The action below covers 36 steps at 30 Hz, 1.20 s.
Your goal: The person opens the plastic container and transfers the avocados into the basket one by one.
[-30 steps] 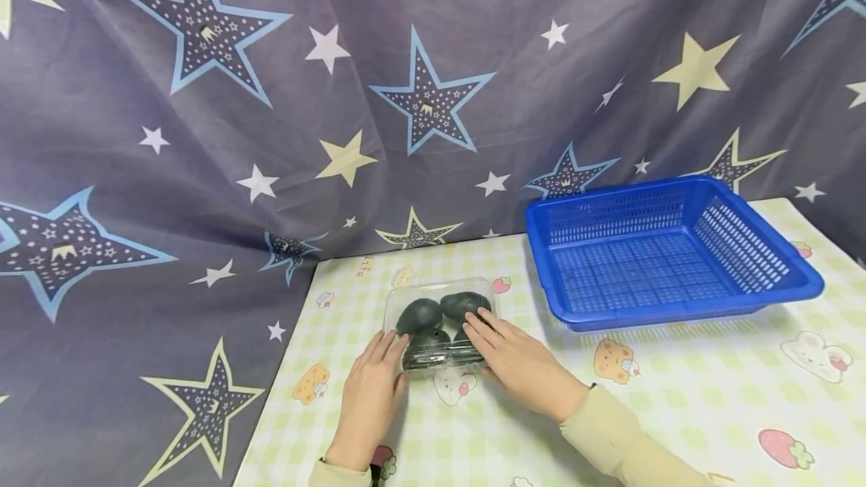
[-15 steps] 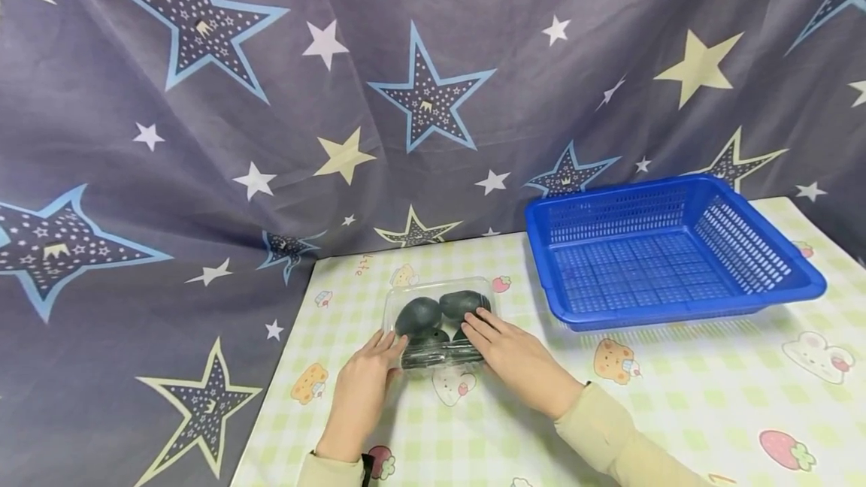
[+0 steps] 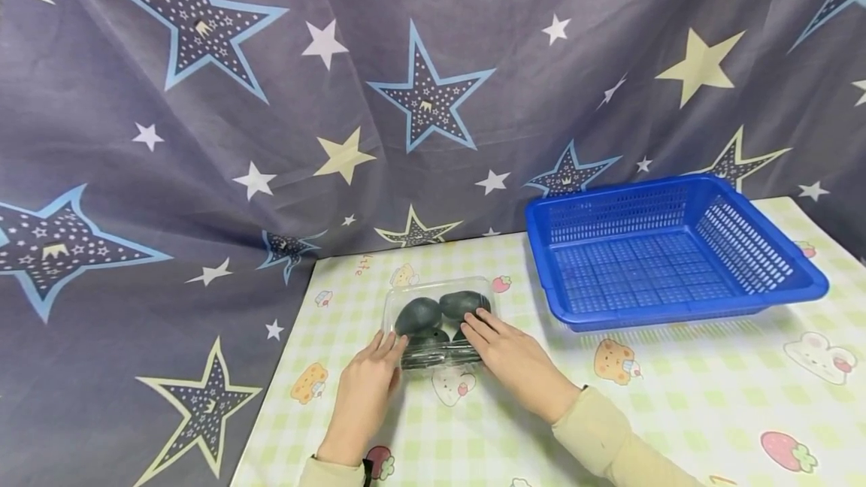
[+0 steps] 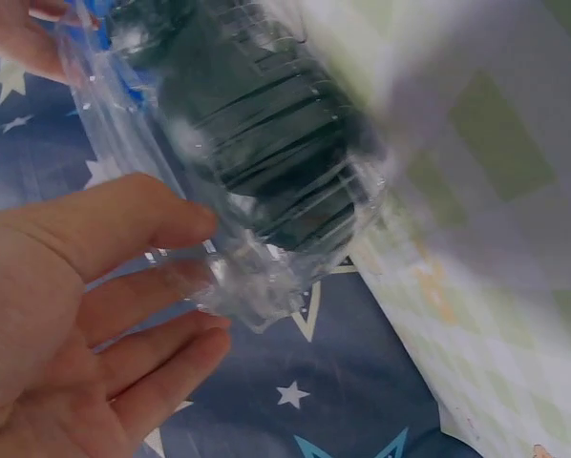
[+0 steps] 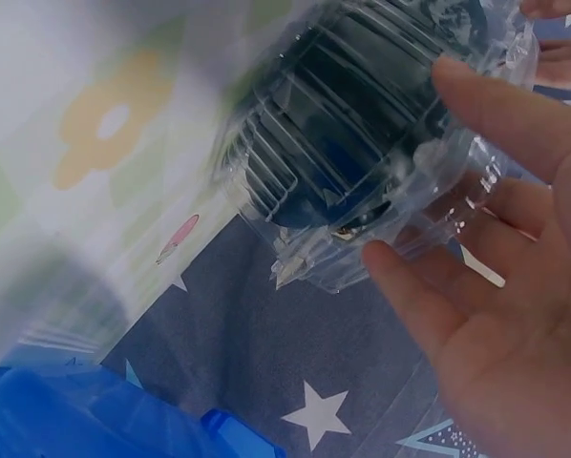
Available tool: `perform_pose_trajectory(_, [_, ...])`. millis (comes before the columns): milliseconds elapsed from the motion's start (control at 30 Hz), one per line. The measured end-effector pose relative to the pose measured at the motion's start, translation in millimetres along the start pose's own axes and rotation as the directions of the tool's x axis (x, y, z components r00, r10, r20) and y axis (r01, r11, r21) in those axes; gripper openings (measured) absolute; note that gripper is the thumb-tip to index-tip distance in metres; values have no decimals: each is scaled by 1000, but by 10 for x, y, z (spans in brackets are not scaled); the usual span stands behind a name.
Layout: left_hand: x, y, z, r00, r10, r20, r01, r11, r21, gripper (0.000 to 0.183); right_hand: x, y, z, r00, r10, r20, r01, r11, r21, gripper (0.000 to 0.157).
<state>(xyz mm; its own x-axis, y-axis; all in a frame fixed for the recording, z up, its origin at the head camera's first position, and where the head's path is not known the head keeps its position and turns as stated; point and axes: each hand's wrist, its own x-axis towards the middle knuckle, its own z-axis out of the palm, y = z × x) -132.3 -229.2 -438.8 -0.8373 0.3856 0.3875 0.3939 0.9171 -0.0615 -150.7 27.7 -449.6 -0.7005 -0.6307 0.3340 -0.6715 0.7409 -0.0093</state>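
A clear plastic clamshell box [image 3: 433,285] stands on the table with several dark green avocados [image 3: 417,316] inside. At its near left corner my left hand [image 3: 365,393] grips the edge, fingertips on the lid. The left wrist view shows this hand's [image 4: 85,324] thumb on the front side and fingers around the corner. My right hand [image 3: 521,368] holds the right side, its fingers lying over the top. In the right wrist view the right hand's [image 5: 524,277] thumb presses the ribbed front wall while other fingers reach behind the plastic.
A blue plastic basket [image 3: 670,312] with slotted walls stands to the right of the box. Under both is a green checked tablecloth [image 3: 717,389] with cartoon prints. A dark star-patterned curtain [image 3: 473,6] hangs behind the table and along its left side.
My left wrist has shifted slightly to the left, its hand staying at the box's corner. The right hand, box and avocados look almost the same.
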Motion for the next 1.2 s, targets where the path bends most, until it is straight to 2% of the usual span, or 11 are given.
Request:
perform_pose_trajectory(200, [-21, -25, 53, 998, -12, -69, 13, 1000, 15, 45, 3, -62, 64, 1000, 3, -12, -4, 997, -72, 59])
perform_pose_trajectory(400, [-14, -31, 106, 991, -19, -133, 14, 999, -43, 43, -18, -91, 70, 1000, 23, -18, -25, 991, -131, 60])
perform_pose_trajectory(633, [6, -81, 123, 993, 8, -117, -13, 999, -50, 44, -7, -99, 66, 999, 27, -34, -33, 985, -169, 57])
perform_pose_trajectory(867, [19, -86, 116, 992, 26, -126, -31, 999, -41, 46, 19, -115, 67, 998, 35, -48, -42, 985, -168, 53])
perform_pose_trajectory(1000, [13, -91, 132, 989, 27, -145, -31, 999, -30, 47, 18, -120, 73, 997, 49, -52, -55, 991, -124, 49])
perform_pose_trajectory(1200, [5, -103, 145, 986, 31, -162, -35, 999, -22, 45, 30, -118, 79, 997, 57, -59, -62, 995, -77, 57])
